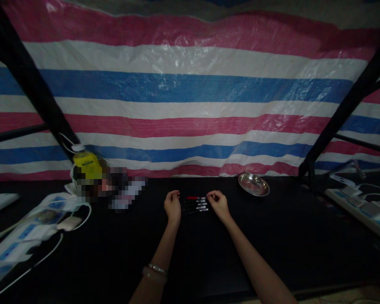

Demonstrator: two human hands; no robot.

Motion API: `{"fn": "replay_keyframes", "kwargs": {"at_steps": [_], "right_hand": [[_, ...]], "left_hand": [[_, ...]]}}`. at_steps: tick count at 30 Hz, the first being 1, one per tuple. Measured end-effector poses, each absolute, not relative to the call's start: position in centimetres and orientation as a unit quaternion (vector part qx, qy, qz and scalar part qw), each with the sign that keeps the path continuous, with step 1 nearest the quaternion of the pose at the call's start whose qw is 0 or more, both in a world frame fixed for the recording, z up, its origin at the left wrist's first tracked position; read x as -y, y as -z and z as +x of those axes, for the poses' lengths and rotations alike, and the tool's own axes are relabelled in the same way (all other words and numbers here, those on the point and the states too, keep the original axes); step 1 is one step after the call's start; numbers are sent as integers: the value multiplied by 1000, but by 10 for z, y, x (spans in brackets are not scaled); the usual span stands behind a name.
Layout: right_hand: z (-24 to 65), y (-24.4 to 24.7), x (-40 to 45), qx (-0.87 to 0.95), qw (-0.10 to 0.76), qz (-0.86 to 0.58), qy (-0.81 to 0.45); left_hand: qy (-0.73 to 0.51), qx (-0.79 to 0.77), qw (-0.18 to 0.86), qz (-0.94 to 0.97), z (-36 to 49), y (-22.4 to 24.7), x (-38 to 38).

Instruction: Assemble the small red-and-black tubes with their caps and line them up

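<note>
Several pens lie side by side in a small stack of rows on the black tabletop, between my two hands. The farthest is a red pen [194, 198]; nearer to me are dark pens [198, 208] with shiny clear ends on the right. My left hand [172, 207] rests left of the pens, fingers curled together, apart from them, with nothing visible in it. On the other side, my right hand [219, 204] has its thumb and fingertips pinched close by the right end of the red pen. Whether they touch it I cannot tell.
A round metal dish [253, 184] stands at the back right. Left are a yellow bottle [88, 164], blurred-out items [128, 194] and a power strip [28, 236] with white cables. Another power strip [361, 209] lies right. A striped tarp [190, 88] hangs behind.
</note>
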State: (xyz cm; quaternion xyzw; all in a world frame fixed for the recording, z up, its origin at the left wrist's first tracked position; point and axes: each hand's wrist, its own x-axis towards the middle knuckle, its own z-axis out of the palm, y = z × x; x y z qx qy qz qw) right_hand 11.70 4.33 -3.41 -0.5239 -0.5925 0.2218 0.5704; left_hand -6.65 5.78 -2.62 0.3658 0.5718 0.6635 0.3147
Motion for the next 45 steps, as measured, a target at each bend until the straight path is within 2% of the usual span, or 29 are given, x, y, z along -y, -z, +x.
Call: {"fn": "replay_keyframes", "kwargs": {"at_steps": [12,24,45], "right_hand": [[111,29,-38,677,505,-495,-203],[113,23,-30,652,527,-496,-225],[115,22,-22,748,423,-467,-208]], "left_hand": [[-661,-579,314,361,-66,25,-57],[-660,-576,315,366,-67,26,-58],[-660,-576,315,366,-67,26,-56]]}}
